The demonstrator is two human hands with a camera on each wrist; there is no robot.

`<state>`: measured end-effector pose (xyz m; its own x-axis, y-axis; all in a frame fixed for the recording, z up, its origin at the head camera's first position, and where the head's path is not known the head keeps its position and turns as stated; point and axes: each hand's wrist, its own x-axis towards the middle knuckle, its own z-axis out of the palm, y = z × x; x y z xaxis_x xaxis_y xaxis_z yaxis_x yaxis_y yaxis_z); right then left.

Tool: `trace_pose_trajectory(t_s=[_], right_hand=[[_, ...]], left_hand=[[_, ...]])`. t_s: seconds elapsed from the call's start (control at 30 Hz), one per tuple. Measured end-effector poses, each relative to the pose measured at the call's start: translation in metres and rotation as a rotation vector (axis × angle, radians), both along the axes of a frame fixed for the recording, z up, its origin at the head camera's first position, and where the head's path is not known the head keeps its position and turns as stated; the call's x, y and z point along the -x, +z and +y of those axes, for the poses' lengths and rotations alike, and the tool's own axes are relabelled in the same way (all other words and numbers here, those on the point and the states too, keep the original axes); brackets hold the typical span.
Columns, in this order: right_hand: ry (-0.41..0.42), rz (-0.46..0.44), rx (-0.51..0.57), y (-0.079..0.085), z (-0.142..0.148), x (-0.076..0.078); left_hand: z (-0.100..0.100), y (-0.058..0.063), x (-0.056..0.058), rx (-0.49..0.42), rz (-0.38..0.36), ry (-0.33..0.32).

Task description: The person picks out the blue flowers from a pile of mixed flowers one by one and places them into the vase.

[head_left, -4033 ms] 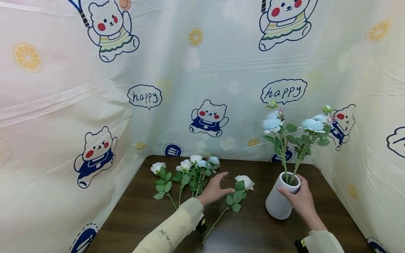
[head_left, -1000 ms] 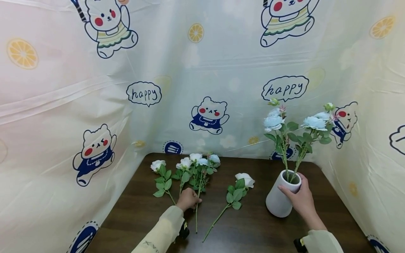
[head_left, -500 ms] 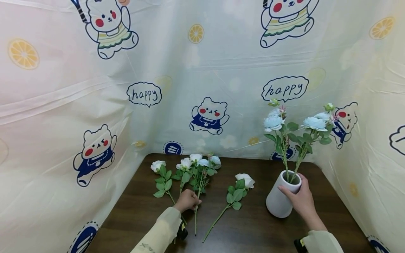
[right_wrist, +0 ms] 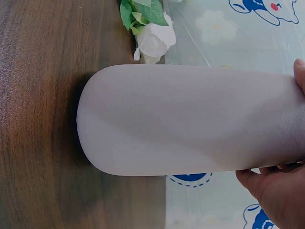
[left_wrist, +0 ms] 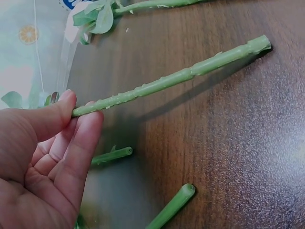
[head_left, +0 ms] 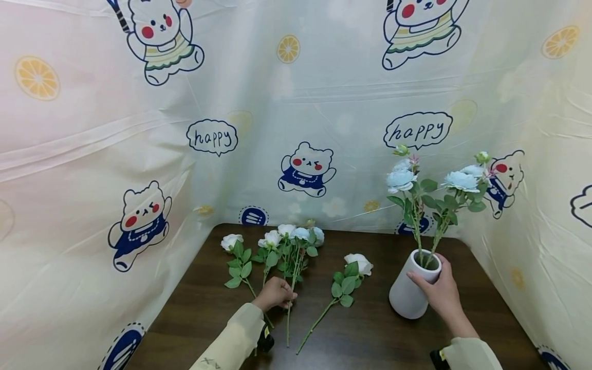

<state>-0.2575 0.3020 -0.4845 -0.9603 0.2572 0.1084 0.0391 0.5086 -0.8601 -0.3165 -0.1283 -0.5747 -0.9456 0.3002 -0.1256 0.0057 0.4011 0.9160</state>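
Observation:
In the head view my left hand [head_left: 276, 294] pinches the stem of a light blue flower [head_left: 301, 234] among a bunch on the table. In the left wrist view thumb and fingertips grip the green stem [left_wrist: 167, 81], its cut end raised over its shadow. My right hand [head_left: 443, 293] holds the white vase [head_left: 408, 297] near its rim, thumb in front and fingers behind. Blue flowers [head_left: 401, 180] stand upright in the vase, leaning apart. In the right wrist view the vase [right_wrist: 186, 119] fills the middle, with the fingers at its upper end.
Beside the left hand lie white roses [head_left: 231, 242], their stems towards me. A single white rose [head_left: 358, 264] lies between the bunch and the vase. The dark wooden table [head_left: 361, 334] is enclosed by a printed curtain [head_left: 259, 169] at the back and sides.
My left hand, earlier open above the table between bunch and single rose, has moved left and taken the blue flower's stem. Its bloom has just shifted slightly right. My right hand keeps holding the vase.

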Motion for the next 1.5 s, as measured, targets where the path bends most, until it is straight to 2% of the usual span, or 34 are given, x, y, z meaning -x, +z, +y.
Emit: trace_pose_trajectory(t_s=[0.23, 0.5, 0.63, 0.9, 1.2, 1.5], right_hand=[[0.004, 0.007, 0.002, 0.001, 0.0, 0.001], [0.006, 0.005, 0.01, 0.002, 0.0, 0.001], [0.007, 0.007, 0.013, 0.002, 0.0, 0.001], [0.006, -0.002, 0.011, 0.002, 0.0, 0.001], [-0.001, -0.007, 0.012, 0.002, 0.0, 0.0], [0.011, -0.021, -0.009, 0.005, 0.002, -0.002]], left_hand=[[0.002, 0.009, 0.0, -0.038, 0.001, 0.0], [0.003, 0.017, 0.003, -0.051, 0.087, -0.006], [0.005, 0.022, 0.004, -0.066, 0.103, 0.013], [0.011, 0.034, 0.005, -0.068, 0.199, 0.063], [0.016, 0.045, 0.004, -0.102, 0.268, 0.085], [0.026, 0.059, 0.003, -0.115, 0.304, 0.114]])
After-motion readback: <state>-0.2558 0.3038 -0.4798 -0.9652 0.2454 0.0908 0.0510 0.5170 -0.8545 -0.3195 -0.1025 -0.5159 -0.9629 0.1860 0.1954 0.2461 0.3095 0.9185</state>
